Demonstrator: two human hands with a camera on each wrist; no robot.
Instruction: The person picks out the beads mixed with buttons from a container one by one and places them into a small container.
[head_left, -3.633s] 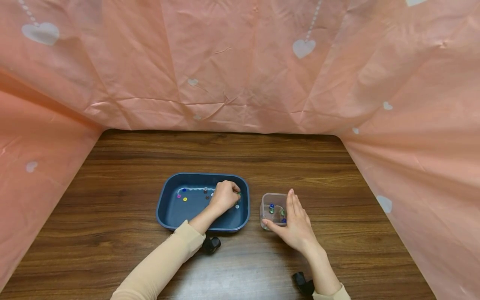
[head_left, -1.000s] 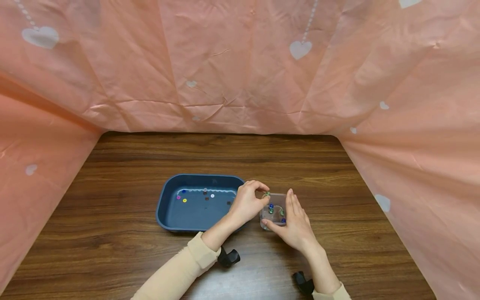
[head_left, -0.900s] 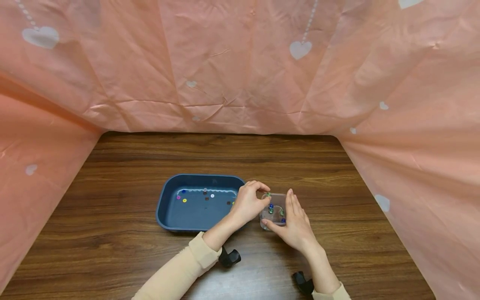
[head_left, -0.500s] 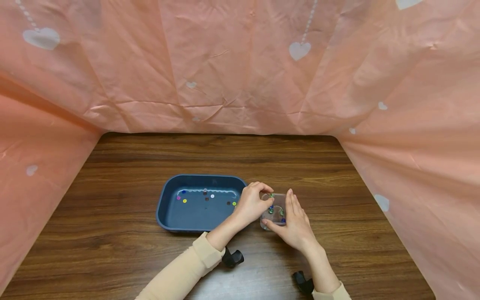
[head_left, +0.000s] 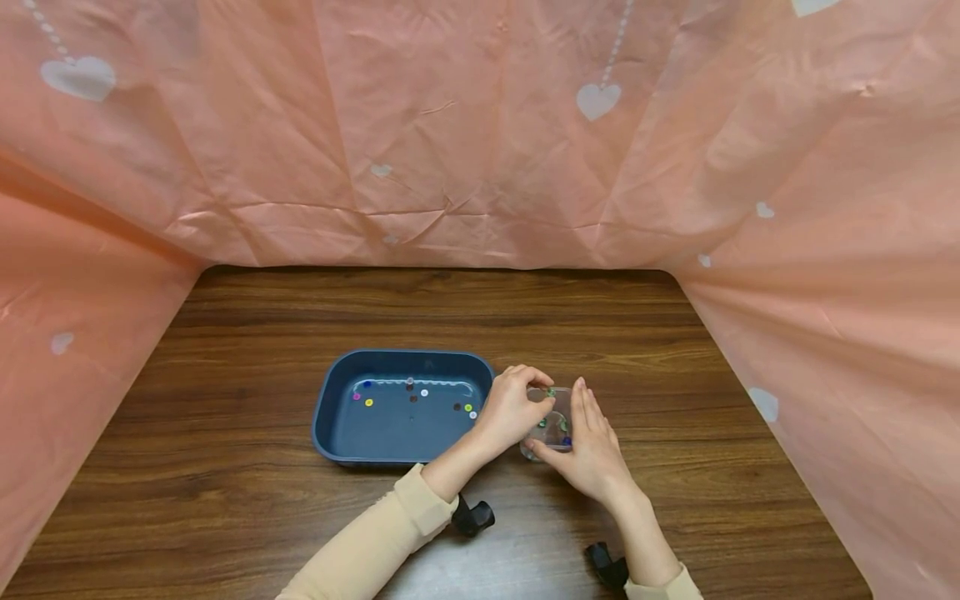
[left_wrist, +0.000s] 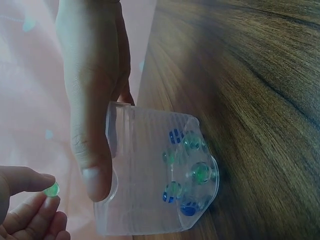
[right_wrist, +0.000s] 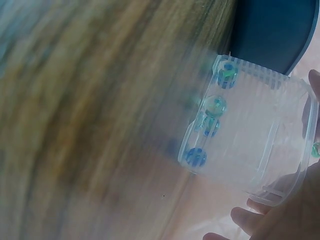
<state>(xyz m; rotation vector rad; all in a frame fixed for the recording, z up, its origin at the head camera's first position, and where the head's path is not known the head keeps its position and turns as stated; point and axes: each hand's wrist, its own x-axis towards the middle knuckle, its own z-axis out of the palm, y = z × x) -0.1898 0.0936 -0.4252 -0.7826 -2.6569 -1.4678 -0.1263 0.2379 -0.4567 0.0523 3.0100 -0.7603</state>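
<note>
My left hand (head_left: 508,410) pinches a green marble (left_wrist: 51,189) between thumb and fingertips. The marble hangs over the mouth of a clear plastic box (left_wrist: 145,200). Around the near right corner of this box lies my right hand (head_left: 596,446), its thumb along the near side and its fairly straight fingers along the right side. Several green and blue glass marbles (left_wrist: 201,173) sit at the bottom of the box. In the head view the left hand hides part of the box and some of its marbles.
A dark blue tray (head_left: 375,437) stands left of the box, with several small button-like discs on its floor, among them a yellow disc (head_left: 369,402). Pink cloth (head_left: 480,150) with hearts surrounds the wooden table (head_left: 675,350). Black wrist mounts (head_left: 472,518) jut from both wrists.
The left hand has taken the green marble from the tray to the box, and over the last second it shifts slightly right over the opening. My right hand stays at the box.
</note>
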